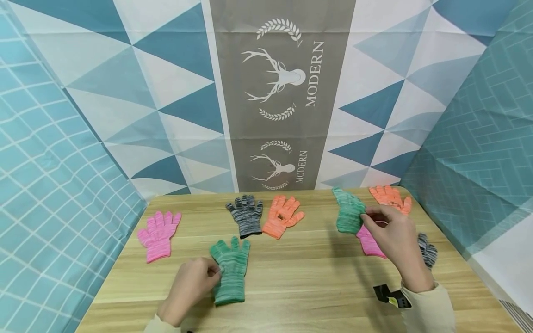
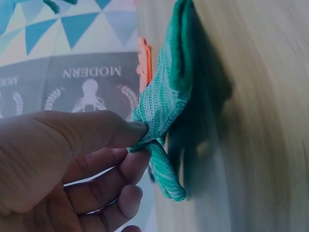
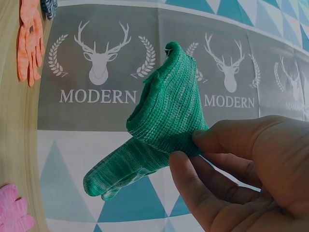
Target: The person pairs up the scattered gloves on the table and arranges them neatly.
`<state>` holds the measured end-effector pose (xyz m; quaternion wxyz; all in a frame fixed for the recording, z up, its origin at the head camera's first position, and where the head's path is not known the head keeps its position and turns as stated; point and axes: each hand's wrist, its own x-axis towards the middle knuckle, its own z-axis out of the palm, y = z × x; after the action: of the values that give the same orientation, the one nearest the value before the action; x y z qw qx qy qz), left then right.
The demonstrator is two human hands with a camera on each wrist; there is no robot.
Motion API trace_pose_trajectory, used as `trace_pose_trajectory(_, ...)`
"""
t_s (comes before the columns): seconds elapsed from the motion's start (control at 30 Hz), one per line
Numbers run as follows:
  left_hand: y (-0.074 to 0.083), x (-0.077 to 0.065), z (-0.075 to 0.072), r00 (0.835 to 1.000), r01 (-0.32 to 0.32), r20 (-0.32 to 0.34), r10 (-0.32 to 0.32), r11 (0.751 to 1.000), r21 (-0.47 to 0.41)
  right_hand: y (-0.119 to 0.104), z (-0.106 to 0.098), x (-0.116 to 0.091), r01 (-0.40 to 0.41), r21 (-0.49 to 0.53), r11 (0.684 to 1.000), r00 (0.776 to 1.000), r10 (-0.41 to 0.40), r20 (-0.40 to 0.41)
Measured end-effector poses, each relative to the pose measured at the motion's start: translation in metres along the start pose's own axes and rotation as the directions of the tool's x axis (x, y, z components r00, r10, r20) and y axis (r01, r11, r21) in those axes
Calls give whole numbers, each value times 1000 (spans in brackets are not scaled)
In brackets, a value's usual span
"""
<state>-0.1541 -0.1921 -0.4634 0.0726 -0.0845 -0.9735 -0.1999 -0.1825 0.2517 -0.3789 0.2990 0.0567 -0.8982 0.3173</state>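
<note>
Between thumb and forefinger, my left hand pinches the left edge of a green knit glove, its fingers pointing away from me. In the left wrist view, that glove stands above the wood surface with a shadow beside it. My right hand pinches another green glove by its side, held up over the table. The right wrist view shows this second glove folded, its cuff opening to the upper left. Behind my right hand, a pink glove and an orange glove are partly covered.
On the wooden table lie a pink glove at left, a grey glove and an orange glove near the back. Another grey glove is partly hidden at right. A patterned cloth hangs behind the table.
</note>
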Motion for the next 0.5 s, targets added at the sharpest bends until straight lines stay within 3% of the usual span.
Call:
trace_pose_trajectory(0.23,20,-5,5,996,-82,20,84,994,-74,-2,-2,0,10,6,1000,1000,-10,-4)
trace_pose_trajectory(0.5,42,-8,19,980,-170,74,186,970,-175,-7,-4,3,32,22,999,999,-31,-22)
